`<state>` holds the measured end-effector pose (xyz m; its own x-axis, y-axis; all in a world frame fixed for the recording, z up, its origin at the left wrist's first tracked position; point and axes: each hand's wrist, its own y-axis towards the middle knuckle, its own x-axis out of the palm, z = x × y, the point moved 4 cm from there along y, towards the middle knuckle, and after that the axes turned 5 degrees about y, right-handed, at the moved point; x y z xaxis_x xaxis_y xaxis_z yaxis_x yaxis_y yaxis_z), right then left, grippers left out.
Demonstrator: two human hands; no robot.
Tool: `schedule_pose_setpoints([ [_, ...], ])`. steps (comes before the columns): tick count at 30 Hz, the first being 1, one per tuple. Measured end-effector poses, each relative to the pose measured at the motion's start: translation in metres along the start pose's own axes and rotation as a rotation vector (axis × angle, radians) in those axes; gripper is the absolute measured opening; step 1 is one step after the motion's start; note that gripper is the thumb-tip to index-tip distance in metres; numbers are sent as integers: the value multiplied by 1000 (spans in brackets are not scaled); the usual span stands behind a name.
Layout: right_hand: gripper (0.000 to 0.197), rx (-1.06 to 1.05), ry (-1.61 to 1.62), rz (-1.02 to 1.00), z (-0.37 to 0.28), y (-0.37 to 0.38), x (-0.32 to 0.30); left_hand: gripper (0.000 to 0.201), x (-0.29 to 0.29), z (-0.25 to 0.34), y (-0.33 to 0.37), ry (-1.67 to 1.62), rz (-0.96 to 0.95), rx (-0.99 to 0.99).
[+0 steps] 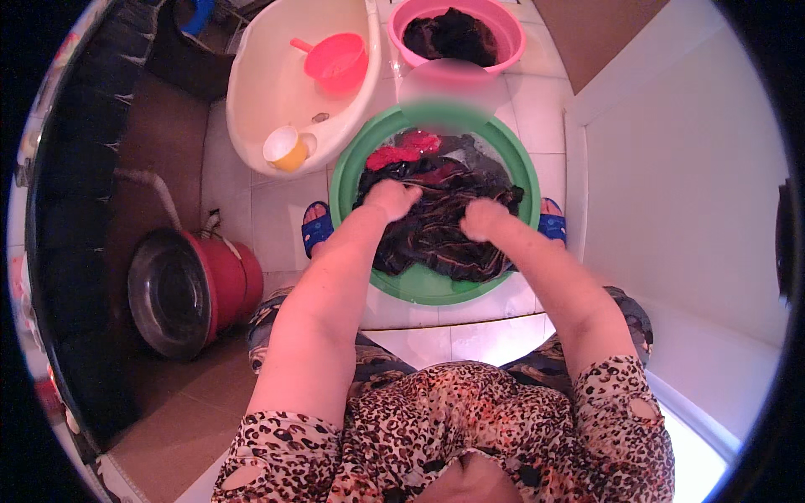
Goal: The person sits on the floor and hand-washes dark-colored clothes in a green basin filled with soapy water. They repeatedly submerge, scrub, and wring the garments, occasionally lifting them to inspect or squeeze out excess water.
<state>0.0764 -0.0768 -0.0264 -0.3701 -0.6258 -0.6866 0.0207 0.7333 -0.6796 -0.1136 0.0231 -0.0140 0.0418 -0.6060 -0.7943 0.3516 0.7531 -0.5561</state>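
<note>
A wide green basin (527,168) stands on the tiles between my feet, with wet laundry and some water in it. Dark, wet patterned cloth (444,251) fills most of it. My left hand (392,199) is closed on the left part of this cloth, fingers curled into the folds. On the right part, my right hand (486,220) grips the same cloth, its fingertips partly hidden in it. Beyond my hands lie a red cloth (404,151) and a grey cloth (490,168) at the far side of the basin.
A pink basin (518,38) with dark laundry stands farther off. At the far left is a cream baby bath (243,92), holding a pink dipper (337,60) and a yellow cup (289,155). Left of me, a red bucket (235,281) and a dark basin (170,293) lean together. A white wall rises at right.
</note>
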Motion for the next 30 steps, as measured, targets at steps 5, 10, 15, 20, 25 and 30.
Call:
schedule_pose_setpoints([
  [5,28,-171,215,583,12,39,-43,45,-9,-41,-9,-204,276,-279],
  [10,43,-93,298,458,25,66,-2,57,30,-38,-11,-204,74,-328],
  [15,33,53,160,430,17,31,-9,50,25,-25,-26,-59,97,-250],
  [20,18,27,21,484,53,32,-10,26,25,-1,-24,328,174,61],
  [25,18,-177,52,420,49,30,-7,24,37,34,-35,692,29,389],
  [30,41,-221,274,430,32,28,-8,20,29,60,-61,778,6,708],
])
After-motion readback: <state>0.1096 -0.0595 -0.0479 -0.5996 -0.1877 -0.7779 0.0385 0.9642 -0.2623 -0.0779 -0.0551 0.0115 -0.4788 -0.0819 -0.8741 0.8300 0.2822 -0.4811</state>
